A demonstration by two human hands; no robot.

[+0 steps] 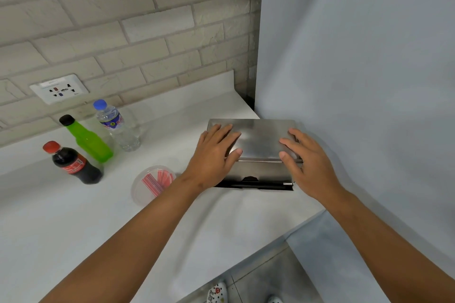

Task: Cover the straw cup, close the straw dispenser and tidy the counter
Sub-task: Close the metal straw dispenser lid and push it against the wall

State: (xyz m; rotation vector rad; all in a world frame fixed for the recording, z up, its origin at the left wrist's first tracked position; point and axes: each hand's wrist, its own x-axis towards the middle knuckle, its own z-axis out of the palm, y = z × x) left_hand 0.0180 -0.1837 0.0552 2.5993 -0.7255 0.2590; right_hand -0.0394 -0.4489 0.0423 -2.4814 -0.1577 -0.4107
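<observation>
Your left hand (pixel 216 152) lies flat and spread on the left part of the straw dispenser (pixel 261 140), fingers extended across the steel lid and thumb hooked over its front edge. Your right hand (pixel 305 157) mirrors it on the right part, palm down, fingers splayed, thumb at the front lip. Neither hand grasps anything; both simply press or rest on the lid.

The dispenser sits on the white counter (pixel 73 229), tucked against the grey wall (pixel 357 56) in the corner. Its lid looks down or very nearly so, with a dark slot showing along the bottom front, so closing seems done or about finished; you cannot tell whether it is fully seated.

Just left of your left wrist stands the straw cup (pixel 152 184), a clear cup holding red straws. A clear lid appears to sit on it, though the plastic makes that hard to confirm.

Further left, well apart, a cola bottle (pixel 73 163), a green bottle (pixel 87 140) and a water bottle (pixel 117 125) stand grouped near the brick wall (pixel 123 19). Tidying, judged from this, may yet remain.
</observation>
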